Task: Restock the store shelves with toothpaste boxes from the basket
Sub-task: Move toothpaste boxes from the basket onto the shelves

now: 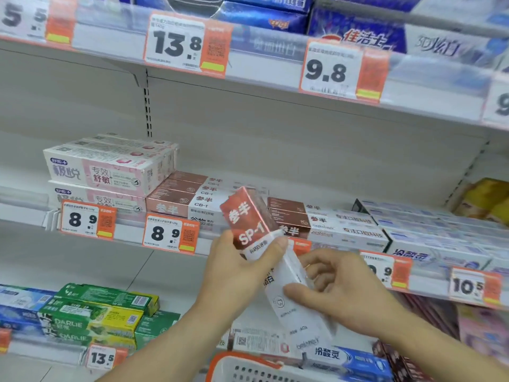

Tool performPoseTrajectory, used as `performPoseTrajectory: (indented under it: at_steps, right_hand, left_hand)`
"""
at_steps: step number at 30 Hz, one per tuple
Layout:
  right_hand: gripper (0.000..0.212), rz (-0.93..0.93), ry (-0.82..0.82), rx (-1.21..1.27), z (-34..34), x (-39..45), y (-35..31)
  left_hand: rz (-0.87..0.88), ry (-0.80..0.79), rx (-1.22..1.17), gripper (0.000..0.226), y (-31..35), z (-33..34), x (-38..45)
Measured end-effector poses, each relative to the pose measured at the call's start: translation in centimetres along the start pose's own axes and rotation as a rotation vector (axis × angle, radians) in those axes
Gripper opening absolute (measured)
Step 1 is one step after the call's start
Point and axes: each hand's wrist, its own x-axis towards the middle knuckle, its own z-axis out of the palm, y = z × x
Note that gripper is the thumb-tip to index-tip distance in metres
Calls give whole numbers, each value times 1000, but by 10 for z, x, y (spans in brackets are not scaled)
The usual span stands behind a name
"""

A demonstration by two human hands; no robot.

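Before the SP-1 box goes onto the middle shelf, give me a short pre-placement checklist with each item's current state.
1. SP-1 box gripped by left hand: ok.
2. Right hand steadying the box's lower end: ok.
3. Box level for shelving: not ok, it is tilted end-up.
4. Gap between the brown boxes and the next brown-and-white stack: cannot tell, the held box hides it.
5. Basket holds more stock: ok.

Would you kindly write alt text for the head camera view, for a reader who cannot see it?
Both hands, left hand and right hand, hold a red-and-white SP-1 toothpaste box tilted before the middle shelf, which carries pink boxes and brown boxes. A white-and-orange basket sits below.
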Motion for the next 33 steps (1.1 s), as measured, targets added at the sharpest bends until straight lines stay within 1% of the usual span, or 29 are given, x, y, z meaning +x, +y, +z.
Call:
performPoseTrajectory:
  at_steps: [2,3,4,5,7,8,10,11,12,13,14,16,18,20,22,24,26,29,31,33]
  right_hand:
    - [42,-130,103,-277,0,-5,1]
    - [47,-177,124,-332,0,-6,1]
    - [52,-203,122,-326,-1,-7,1]
    - [53,-218,103,-264,-4,-7,1]
    - [49,-178,10,-1,-11,-2,4]
    - [50,-116,-74,174,-16,2,4]
    - [56,47,-311,527,-21,7,7]
    - [56,112,-430,674,-21,8,8]
    - [56,142,-509,786,-20,8,9]
    - [55,146,-530,841,-17,8,9]
    - [53,135,-501,830,-13,8,8]
    - [43,66,-352,660,-4,8,3]
    - [39,-8,-206,471,-3,9,-2]
    - [40,-35,-194,412,-11,11,-6]
    - [41,-58,-201,393,-23,14,-10]
    - [43,-140,-77,232,-39,21,-13]
    - [44,-235,84,-4,-56,32,-18]
    - [48,-259,276,-327,-83,54,-27]
    - [53,-230,305,-479,-102,75,-29]
    - [55,-190,267,-575,-119,99,-24]
  left_hand:
    - [-50,-1,-65,47,-1,3,-3]
    - [-67,13,-96,56,-1,4,-4]
    - [-76,30,-130,64,0,4,-3]
    - [-80,39,-178,70,1,4,-2]
    - [-76,19,-300,74,6,-1,0]
    - [-66,-18,-361,72,9,-3,1]
    - [-53,-108,-458,63,14,-7,0]
    - [-54,-150,-487,59,15,-7,0]
    - [-49,-186,-494,56,16,-6,-1]
    - [-25,-207,-467,53,15,-5,-1]
    - [12,-217,-409,50,14,-3,0]
    - [84,-207,-272,52,12,0,1]
    - [85,-141,-254,57,10,3,3]
    - [65,-95,-312,58,10,3,6]
    - [94,-111,-296,56,14,2,10]
    - [206,-99,-132,52,19,1,15]
    - [319,-34,143,51,18,-2,24]
    - [361,88,457,60,11,-4,38]
    - [387,87,607,61,7,-1,45]
    - [444,34,720,58,2,3,52]
